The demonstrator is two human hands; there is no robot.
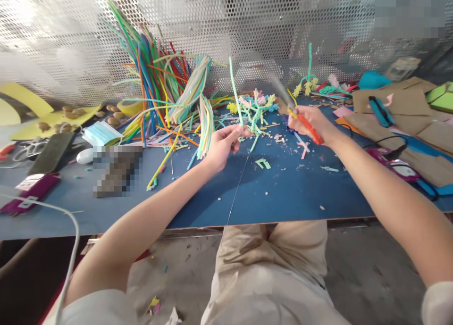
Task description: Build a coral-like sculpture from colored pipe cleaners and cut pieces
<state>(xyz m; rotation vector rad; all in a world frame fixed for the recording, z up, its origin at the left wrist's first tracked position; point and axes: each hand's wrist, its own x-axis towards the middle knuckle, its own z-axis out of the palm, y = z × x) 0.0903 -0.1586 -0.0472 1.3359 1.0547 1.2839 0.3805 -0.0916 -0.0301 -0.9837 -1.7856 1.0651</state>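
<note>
My left hand (224, 143) pinches a light green pipe cleaner (234, 87) that stands upright above the blue table (283, 193). A thin wire (239, 183) hangs down from that hand toward the table's front edge. My right hand (309, 122) grips orange-handled scissors (307, 127), whose blurred blades point up and left toward the pipe cleaner. Between and behind both hands lies a small branched figure of pastel pipe cleaners (256, 108).
A big bundle of coloured pipe cleaners (159, 79) leans against the perforated metal wall. A face mask (101, 132), a phone (53, 151) and a purple case (31, 188) lie at the left. Cardboard sheets (406, 103) and cables cover the right. Cut scraps litter the table.
</note>
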